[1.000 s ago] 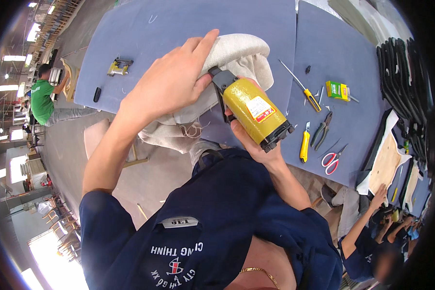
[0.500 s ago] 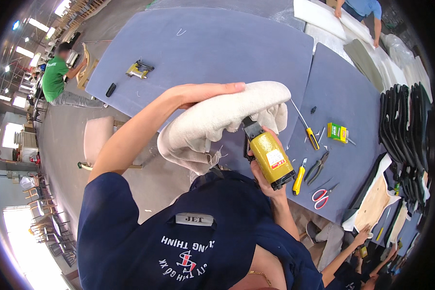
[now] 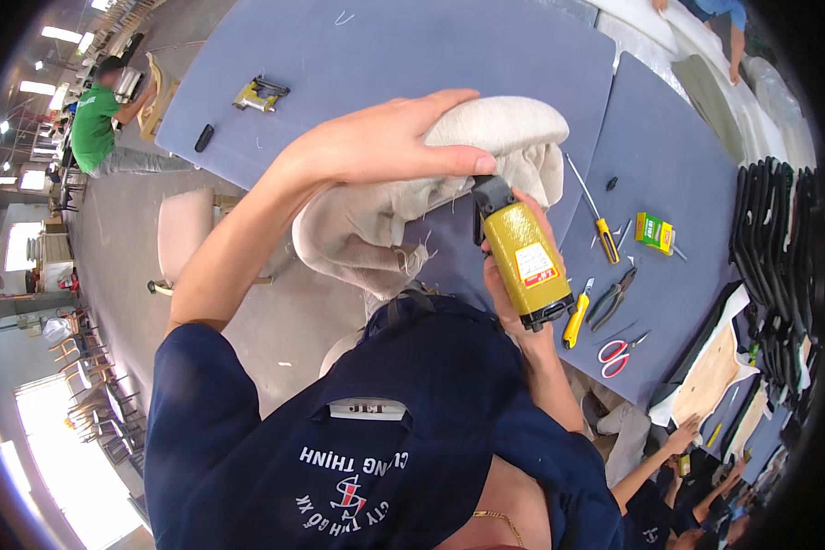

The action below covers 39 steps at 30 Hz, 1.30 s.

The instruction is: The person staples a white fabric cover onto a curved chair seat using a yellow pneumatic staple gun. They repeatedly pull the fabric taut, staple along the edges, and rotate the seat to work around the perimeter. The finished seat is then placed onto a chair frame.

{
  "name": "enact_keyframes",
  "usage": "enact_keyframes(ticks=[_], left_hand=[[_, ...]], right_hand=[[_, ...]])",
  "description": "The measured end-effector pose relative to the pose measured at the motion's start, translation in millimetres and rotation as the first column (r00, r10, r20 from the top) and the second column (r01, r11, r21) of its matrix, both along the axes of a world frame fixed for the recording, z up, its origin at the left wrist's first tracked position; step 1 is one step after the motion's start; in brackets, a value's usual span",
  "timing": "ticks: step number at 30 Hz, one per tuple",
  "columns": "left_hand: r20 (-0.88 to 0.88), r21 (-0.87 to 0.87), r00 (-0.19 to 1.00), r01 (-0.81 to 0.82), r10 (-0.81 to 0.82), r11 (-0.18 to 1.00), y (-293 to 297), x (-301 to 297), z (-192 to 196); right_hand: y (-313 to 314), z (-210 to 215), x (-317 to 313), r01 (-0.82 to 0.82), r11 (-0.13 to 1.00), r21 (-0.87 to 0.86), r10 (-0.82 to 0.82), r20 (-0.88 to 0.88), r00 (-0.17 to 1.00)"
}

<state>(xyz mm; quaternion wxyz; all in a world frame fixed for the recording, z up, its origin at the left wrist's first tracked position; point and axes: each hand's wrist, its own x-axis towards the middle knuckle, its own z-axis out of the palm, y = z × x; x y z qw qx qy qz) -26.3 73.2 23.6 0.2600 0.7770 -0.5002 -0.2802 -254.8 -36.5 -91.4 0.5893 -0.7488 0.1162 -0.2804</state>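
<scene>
My left hand is holding the cream padded piece between spread thumb and fingers over the near edge of the blue-grey table, while my right hand is gripping the yellow staple gun, fingers wrapped. With my thumb lying right by its nose, a slip or early trigger squeeze could be sending a staple into me, and slack cloth could be bunching underneath

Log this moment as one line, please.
Left hand: holds beige padded piece | Right hand: holds yellow staple gun, nose near padded piece | Table: screwdriver, yellow knife, scissors
</scene>
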Motion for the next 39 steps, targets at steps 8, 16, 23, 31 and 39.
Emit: enact_keyframes(ticks=[8, 16, 23, 31, 39], left_hand=[[0.465, 0.029, 0.885, -0.052, 0.033, 0.998, 3.6, -16.5, 15.6], [0.574, 0.096, 0.818, -0.109, 0.034, 0.989, -3.7, -23.3, 18.3], [0.545, 0.06, 0.833, -0.159, 0.101, 0.985, -6.0, -39.5, 16.1], [0.47, 0.02, 0.883, 0.013, -0.021, 1.0, 1.8, -27.0, 18.0], [-0.474, 0.097, 0.879, -0.01, 0.055, 0.995, 13.3, 15.5, 17.1]], right_hand=[[-2.8, -1.6, 11.3, -0.094, 0.966, 0.239, 0.087, 0.04, 0.995], [17.4, 13.9, -2.4, -0.072, 0.97, 0.234, 0.037, 0.154, 0.987], [18.0, 22.7, 15.9, -0.151, 0.944, 0.293, 0.091, 0.208, 0.974], [4.6, 21.3, 11.6, -0.171, 0.964, 0.202, 0.139, 0.166, 0.976], [7.3, 21.2, 2.5, -0.075, 0.954, 0.289, 0.046, 0.104, 0.994]])
